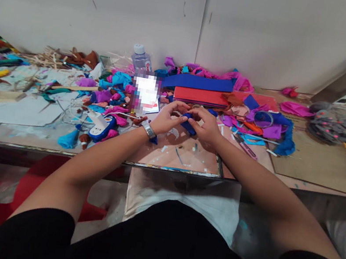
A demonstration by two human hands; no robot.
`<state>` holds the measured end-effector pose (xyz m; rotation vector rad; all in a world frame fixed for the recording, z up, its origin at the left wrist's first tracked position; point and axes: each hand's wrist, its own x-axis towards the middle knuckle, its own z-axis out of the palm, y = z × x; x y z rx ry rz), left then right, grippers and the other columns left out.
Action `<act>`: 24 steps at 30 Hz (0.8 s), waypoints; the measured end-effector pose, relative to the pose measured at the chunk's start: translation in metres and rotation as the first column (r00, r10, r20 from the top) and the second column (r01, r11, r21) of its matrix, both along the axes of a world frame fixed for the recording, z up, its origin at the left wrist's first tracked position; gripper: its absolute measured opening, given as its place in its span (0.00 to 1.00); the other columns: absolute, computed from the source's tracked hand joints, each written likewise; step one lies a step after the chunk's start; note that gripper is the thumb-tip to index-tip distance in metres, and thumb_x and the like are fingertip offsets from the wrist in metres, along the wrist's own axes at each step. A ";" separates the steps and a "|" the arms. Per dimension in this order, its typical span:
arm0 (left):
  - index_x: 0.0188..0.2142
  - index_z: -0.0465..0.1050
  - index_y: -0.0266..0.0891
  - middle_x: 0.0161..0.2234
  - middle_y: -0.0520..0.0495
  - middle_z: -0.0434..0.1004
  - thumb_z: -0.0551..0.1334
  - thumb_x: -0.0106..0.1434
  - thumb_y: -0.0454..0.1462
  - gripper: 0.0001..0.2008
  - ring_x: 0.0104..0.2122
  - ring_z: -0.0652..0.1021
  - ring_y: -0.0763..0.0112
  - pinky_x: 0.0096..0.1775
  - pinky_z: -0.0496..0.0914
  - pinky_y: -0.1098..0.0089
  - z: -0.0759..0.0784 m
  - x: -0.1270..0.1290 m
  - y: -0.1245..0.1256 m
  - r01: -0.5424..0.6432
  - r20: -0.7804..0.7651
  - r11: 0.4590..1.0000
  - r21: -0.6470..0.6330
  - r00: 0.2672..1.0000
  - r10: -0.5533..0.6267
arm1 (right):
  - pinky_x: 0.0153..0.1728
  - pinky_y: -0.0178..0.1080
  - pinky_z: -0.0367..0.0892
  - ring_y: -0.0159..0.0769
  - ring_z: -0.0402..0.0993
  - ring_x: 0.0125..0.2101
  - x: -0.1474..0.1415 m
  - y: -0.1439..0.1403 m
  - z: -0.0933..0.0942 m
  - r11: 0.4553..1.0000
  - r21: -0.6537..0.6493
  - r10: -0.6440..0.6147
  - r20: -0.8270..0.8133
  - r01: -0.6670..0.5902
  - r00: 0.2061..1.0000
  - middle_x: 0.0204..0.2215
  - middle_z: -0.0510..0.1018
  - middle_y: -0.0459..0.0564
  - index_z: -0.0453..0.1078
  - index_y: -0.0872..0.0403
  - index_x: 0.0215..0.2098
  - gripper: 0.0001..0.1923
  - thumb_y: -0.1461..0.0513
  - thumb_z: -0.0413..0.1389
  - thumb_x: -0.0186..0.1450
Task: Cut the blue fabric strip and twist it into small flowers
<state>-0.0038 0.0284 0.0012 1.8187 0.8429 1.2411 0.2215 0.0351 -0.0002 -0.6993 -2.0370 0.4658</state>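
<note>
Hands are meeting over the middle of the workbench, fingers curled nearly closed. The left hand, with a metal watch on its wrist, is pinching one end of a small blue paper piece; the right hand is gripping the other end, its fingers folding over it. The blue piece is sitting between both hands, just above the board. Behind them are lying a red paper stack, a blue strip and a plastic bottle, amid scattered paper scraps.
</note>
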 end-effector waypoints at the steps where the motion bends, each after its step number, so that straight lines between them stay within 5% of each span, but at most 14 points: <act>1: 0.55 0.76 0.42 0.46 0.43 0.82 0.76 0.63 0.52 0.27 0.48 0.82 0.60 0.50 0.76 0.62 0.000 -0.001 0.000 0.010 -0.004 1.000 -0.011 1.000 -0.010 | 0.44 0.47 0.73 0.45 0.77 0.42 0.001 0.001 0.000 1.000 0.005 0.007 0.007 -0.007 1.000 0.45 0.83 0.54 0.79 0.49 0.52 0.24 0.41 0.57 0.75; 10: 0.56 0.77 0.42 0.47 0.42 0.84 0.76 0.62 0.55 0.30 0.47 0.83 0.60 0.50 0.76 0.62 0.001 -0.003 0.001 0.060 -0.016 0.997 -0.046 0.998 -0.061 | 0.51 0.51 0.74 0.48 0.78 0.46 0.005 0.004 0.001 0.998 0.035 0.046 0.030 -0.047 0.998 0.47 0.83 0.55 0.81 0.47 0.52 0.24 0.40 0.57 0.76; 20: 0.55 0.77 0.42 0.47 0.42 0.84 0.77 0.63 0.53 0.28 0.48 0.83 0.61 0.51 0.75 0.63 0.001 -0.003 0.002 0.051 0.015 0.998 -0.046 0.999 -0.050 | 0.45 0.46 0.72 0.45 0.78 0.42 -0.001 -0.001 -0.001 1.000 -0.028 -0.012 -0.034 0.011 0.999 0.44 0.82 0.52 0.78 0.48 0.55 0.24 0.42 0.64 0.72; 24: 0.54 0.78 0.42 0.50 0.41 0.84 0.77 0.63 0.53 0.27 0.50 0.83 0.61 0.51 0.76 0.63 0.001 -0.005 0.005 0.027 0.096 0.996 -0.079 0.995 -0.019 | 0.41 0.44 0.71 0.42 0.77 0.37 -0.002 -0.002 -0.002 0.995 -0.084 -0.060 -0.120 0.050 0.991 0.39 0.83 0.50 0.76 0.51 0.48 0.22 0.44 0.67 0.68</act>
